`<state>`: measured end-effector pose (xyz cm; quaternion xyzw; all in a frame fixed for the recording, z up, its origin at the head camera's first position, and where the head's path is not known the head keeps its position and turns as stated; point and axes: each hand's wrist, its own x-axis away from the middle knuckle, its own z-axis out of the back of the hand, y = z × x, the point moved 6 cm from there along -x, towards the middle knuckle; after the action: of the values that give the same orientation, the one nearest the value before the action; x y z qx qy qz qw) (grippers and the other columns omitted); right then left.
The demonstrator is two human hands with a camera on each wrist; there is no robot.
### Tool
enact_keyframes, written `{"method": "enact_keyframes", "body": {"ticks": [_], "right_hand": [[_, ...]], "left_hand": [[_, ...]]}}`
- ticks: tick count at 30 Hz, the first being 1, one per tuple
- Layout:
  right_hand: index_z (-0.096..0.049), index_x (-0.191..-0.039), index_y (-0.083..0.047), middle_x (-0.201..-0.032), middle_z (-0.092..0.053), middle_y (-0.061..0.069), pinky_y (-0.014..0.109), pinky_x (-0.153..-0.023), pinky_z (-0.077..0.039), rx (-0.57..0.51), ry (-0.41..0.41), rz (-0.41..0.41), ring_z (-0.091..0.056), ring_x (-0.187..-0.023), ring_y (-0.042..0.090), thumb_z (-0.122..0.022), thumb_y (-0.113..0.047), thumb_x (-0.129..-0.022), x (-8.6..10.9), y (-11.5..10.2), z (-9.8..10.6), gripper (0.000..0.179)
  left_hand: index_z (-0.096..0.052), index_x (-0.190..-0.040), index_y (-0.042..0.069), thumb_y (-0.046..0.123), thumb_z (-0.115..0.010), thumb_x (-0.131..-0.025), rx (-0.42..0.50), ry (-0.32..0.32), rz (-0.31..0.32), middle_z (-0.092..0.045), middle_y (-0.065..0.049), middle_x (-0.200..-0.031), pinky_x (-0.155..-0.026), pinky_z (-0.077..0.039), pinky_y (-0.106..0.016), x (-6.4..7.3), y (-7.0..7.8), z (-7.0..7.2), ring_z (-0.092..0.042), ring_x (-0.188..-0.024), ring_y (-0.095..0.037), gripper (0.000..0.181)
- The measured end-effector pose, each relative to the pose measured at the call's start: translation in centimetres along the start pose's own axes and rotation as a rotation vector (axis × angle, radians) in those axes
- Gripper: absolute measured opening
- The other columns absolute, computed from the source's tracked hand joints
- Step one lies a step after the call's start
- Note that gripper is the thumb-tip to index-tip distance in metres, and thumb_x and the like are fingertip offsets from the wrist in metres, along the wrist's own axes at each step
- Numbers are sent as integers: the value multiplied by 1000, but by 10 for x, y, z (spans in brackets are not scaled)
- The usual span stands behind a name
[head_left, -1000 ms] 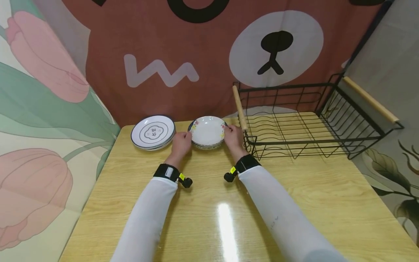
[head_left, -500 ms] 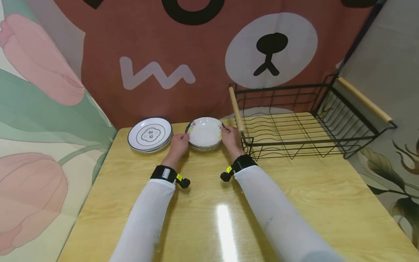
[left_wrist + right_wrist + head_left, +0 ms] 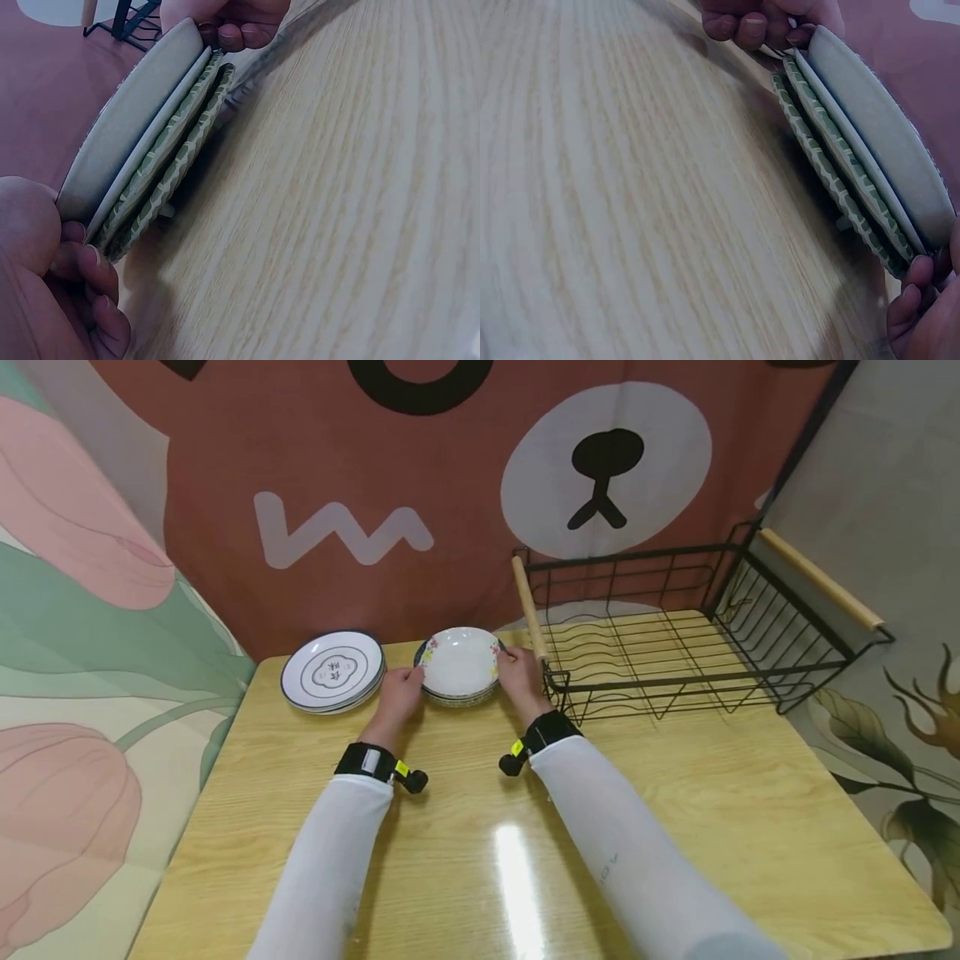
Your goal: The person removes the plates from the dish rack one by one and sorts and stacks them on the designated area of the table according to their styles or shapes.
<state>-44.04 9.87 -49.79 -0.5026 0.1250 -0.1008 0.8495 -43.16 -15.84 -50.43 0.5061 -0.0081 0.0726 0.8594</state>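
A stack of plates (image 3: 461,662) stands near the back of the table, topped by a white plate with red and yellow flowers on its rim. My left hand (image 3: 400,693) grips the stack's left edge, and my right hand (image 3: 521,679) grips the right edge. In the left wrist view, the white plates (image 3: 135,120) lie over plates with green patterned edges (image 3: 176,169); the left fingertips (image 3: 97,262) curl at the rims. From the right wrist, the same stack (image 3: 881,135) shows side-on with the right fingertips (image 3: 921,270) at its near end. Whether the lowest plate touches the table is unclear.
Left of my left hand sits another stack of white plates (image 3: 335,670) with dark rims and a printed emblem. A black wire rack (image 3: 667,681) with wooden handles (image 3: 528,607) stands close by my right hand. Printed cloths (image 3: 337,443) hang behind and beside the wooden table (image 3: 450,843).
The head view has shifted, so the table, rack and plates appear further left. Both hands keep their hold on the flowered plate stack, with little visible movement of it.
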Motion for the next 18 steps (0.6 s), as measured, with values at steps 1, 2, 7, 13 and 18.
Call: {"method": "enact_keyframes", "body": {"ticks": [1,2,7,13,18], "right_hand": [[-78,-115,-12,-113,-76,13,45,-91,-54,4,1,3,-68,-104,33,-56,-32,-103,0,0,-1,32],[-78,-114,-12,-112,-76,13,45,-91,-54,7,2,7,-68,-104,33,-56,-32,-103,0,1,-1,32],[-78,-113,-12,-110,-76,13,46,-90,-54,30,10,18,-68,-103,33,-57,-33,-103,-3,2,-2,31],[-70,-130,-9,-130,-70,16,49,-105,-49,5,4,-17,-62,-122,37,-53,-39,-105,-5,6,0,43],[-45,-155,-12,-120,-65,22,49,-93,-52,-81,-29,92,-64,-106,38,-52,-39,-105,24,-2,4,57]], "left_hand": [[-48,-71,14,41,-46,-106,3,-6,11,-47,-5,-75,-58,-41,-33,0,-1,0,-48,-65,-21,44],[-48,-72,14,42,-46,-106,4,-13,24,-47,-5,-75,-58,-41,-32,0,-2,0,-48,-65,-21,44],[-51,-78,13,44,-43,-107,-6,-28,57,-48,-5,-78,-59,-42,-33,-1,-2,-2,-50,-67,-21,44],[-58,-85,11,44,-37,-110,-67,-34,-19,-51,-7,-81,-65,-44,-33,2,8,-2,-52,-72,-23,46],[-57,-80,10,38,-46,-106,-108,30,-116,-54,-7,-79,-64,-44,-33,17,12,15,-52,-71,-23,40]]}}
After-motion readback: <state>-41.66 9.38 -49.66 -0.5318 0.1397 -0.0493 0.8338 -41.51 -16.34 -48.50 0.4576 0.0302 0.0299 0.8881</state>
